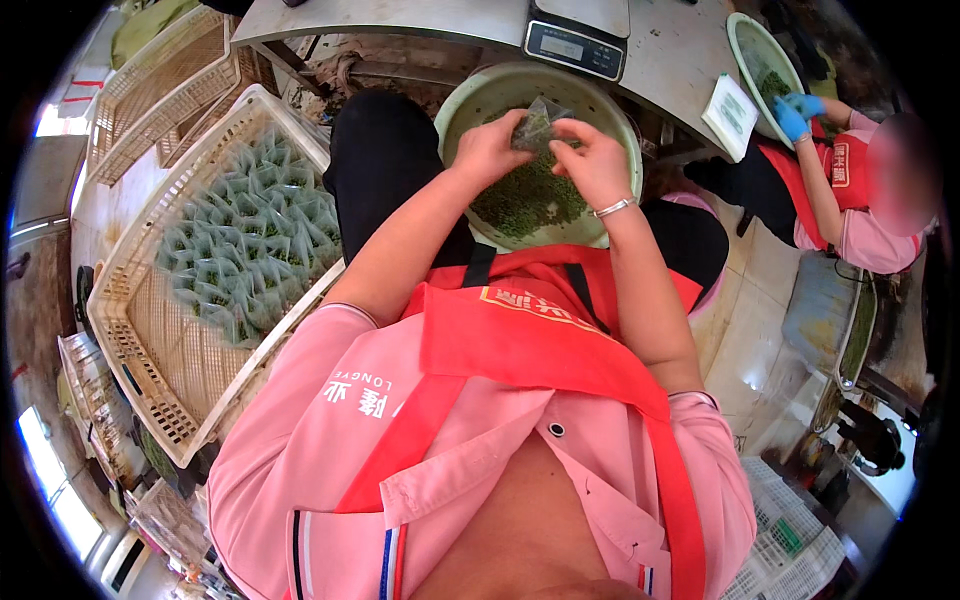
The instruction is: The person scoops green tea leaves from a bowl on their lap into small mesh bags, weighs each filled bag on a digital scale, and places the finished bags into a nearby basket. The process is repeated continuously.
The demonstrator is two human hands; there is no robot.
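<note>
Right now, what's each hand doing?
Left hand: pinched shut on the small clear plastic bag.
Right hand: also gripping that bag.

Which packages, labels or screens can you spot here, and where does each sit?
Small clear bag: pinched by both hands over the green basin, green bits inside.
Filled clear bags: heaped in the cream crate, left.
Scale screen: pale rectangle, dark housing, top centre.
White label sheet: metal table, right.

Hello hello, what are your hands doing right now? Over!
Left hand and right hand both pinch one small clear bag. Held over pale green basin of green bits. Nothing in between.
</note>
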